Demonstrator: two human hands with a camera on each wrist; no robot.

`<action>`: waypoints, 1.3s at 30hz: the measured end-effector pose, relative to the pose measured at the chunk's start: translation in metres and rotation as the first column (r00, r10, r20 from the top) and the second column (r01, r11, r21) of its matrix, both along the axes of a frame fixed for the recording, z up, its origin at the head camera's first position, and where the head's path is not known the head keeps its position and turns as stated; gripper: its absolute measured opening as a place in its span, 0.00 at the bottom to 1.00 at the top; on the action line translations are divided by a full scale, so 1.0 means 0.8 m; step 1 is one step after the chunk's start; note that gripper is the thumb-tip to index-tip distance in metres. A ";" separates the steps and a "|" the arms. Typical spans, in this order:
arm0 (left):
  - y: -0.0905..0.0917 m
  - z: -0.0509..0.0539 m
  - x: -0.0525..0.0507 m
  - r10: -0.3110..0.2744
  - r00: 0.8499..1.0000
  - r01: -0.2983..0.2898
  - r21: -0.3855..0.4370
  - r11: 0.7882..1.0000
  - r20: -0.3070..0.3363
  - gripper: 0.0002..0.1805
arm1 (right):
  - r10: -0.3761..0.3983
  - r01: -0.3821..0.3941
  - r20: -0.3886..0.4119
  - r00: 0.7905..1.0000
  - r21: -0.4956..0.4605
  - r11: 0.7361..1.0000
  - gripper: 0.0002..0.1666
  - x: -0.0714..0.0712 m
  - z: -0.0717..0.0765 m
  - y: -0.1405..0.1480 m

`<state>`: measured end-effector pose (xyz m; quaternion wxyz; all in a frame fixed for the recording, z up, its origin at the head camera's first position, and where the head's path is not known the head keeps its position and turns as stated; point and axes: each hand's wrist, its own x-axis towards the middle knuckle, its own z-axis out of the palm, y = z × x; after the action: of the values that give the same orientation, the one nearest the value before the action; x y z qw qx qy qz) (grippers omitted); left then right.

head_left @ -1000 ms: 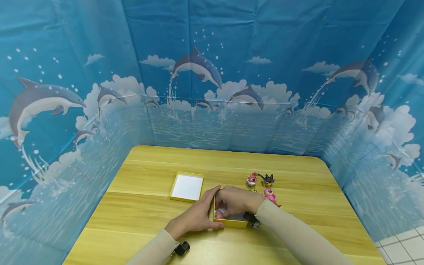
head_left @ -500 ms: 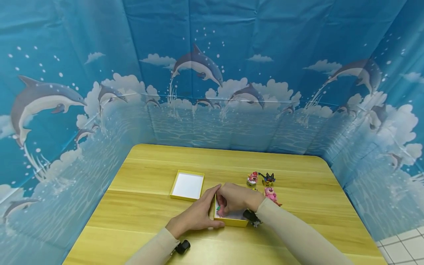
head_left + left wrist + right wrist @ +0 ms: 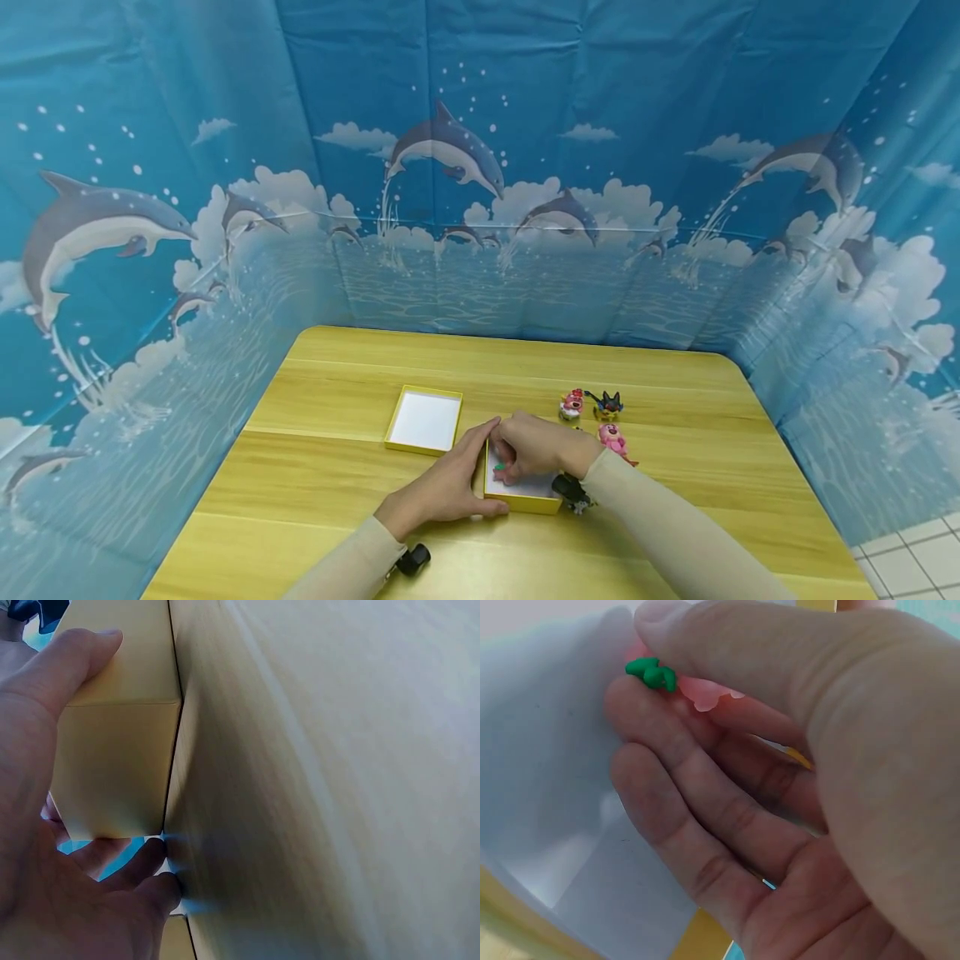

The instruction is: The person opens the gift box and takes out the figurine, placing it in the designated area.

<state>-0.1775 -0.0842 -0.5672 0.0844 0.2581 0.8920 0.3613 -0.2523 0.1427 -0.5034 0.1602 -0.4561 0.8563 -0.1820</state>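
Observation:
My left hand (image 3: 442, 487) holds the left end of an open yellow box (image 3: 525, 505) with a white inside. In the left wrist view, its thumb (image 3: 86, 660) lies on one outer wall and the fingers (image 3: 146, 862) reach round another. My right hand (image 3: 532, 442) is inside the box. Between its thumb and fingers it pinches a small pink toy figure (image 3: 701, 691) with a green leaf-shaped piece (image 3: 654, 673). Most of the figure is hidden by the thumb and fingers.
A shallow yellow box lid (image 3: 425, 419), white inside up, lies left of the box. Right of the box stand a pink figure with a red top (image 3: 572, 404), a dark-eared figure (image 3: 609, 407) and a larger pink figure (image 3: 613, 437). A dolphin-print curtain (image 3: 495, 283) surrounds the wooden table (image 3: 315, 500).
The right hand has shifted slightly toward the far side of the box, and the pink figure has turned and moved with it. The left hand has stayed on the box.

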 end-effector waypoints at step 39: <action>-0.001 -0.002 -0.002 -0.002 1.000 0.002 0.001 1.000 -0.002 0.74 | 0.008 -0.003 0.059 0.998 -0.082 0.997 0.03 0.006 0.015 0.017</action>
<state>-0.1787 -0.0850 -0.5691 0.0835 0.2592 0.8918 0.3614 -0.2472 0.1567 -0.4912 0.1671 -0.4592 0.8416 -0.2300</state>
